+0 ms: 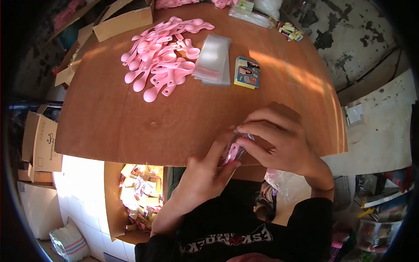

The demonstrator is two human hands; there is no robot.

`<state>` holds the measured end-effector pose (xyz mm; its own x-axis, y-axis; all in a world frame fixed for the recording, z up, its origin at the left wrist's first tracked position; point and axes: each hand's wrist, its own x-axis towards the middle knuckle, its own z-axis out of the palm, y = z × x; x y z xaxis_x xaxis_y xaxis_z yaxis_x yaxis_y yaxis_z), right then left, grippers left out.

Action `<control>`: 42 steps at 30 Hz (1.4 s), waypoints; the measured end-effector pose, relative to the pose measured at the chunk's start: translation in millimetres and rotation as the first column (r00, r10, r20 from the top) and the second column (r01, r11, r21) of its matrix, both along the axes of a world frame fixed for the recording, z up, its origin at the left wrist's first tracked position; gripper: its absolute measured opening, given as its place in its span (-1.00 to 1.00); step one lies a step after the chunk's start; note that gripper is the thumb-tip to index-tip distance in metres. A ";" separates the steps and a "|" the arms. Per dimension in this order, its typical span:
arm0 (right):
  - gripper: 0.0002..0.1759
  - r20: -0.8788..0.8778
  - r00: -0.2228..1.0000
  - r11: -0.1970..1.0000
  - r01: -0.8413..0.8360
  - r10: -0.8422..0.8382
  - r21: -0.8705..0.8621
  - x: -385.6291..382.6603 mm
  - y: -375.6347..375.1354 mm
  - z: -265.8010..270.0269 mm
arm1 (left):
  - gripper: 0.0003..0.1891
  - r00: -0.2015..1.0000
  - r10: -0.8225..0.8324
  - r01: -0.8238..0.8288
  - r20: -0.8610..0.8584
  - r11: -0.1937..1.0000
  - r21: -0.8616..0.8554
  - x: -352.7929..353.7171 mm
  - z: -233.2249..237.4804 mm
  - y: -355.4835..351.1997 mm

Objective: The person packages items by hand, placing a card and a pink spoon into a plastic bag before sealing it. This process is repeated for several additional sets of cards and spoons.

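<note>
Near the table's front edge, my left hand is closed on a pink spoon inside a clear plastic bag. My right hand pinches the upper end of the same bag, its fingers curled over it. Beyond my hands, a stack of flat clear bags lies on the wooden table. To its right is a small stack of blue and yellow printed cards. A heap of pink spoons spreads to the left of the clear bags.
An open cardboard box stands at the back left. Small packets lie at the back right. Below the table's front edge, a box holds several packed items. Another carton is at the far left.
</note>
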<state>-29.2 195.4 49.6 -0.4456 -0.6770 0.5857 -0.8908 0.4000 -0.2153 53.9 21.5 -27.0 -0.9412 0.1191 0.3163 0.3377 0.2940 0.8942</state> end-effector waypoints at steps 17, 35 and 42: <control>-0.87 0.863 0.502 0.675 0.656 -0.055 -0.339 -157.6 166.9 -50.0 | -0.33 0.999 -0.003 -0.011 0.040 0.939 0.344 4.6 -7.5 -18.8; -0.69 0.372 0.583 0.651 0.755 -0.723 0.082 -141.9 174.3 -18.6 | -0.29 0.998 0.041 -0.057 0.049 0.918 0.392 -4.0 -2.2 -12.6; -0.73 0.553 0.831 0.940 0.231 -0.055 -0.253 -36.0 51.7 11.4 | -0.20 1.000 0.007 -0.015 0.022 0.923 0.384 -13.2 6.3 0.0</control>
<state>-65.2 247.1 60.9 -0.8228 -0.4138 0.3896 -0.5393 0.3522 -0.7650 40.7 21.5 -20.7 -0.9484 -0.0181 0.3167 0.3172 -0.0703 0.9458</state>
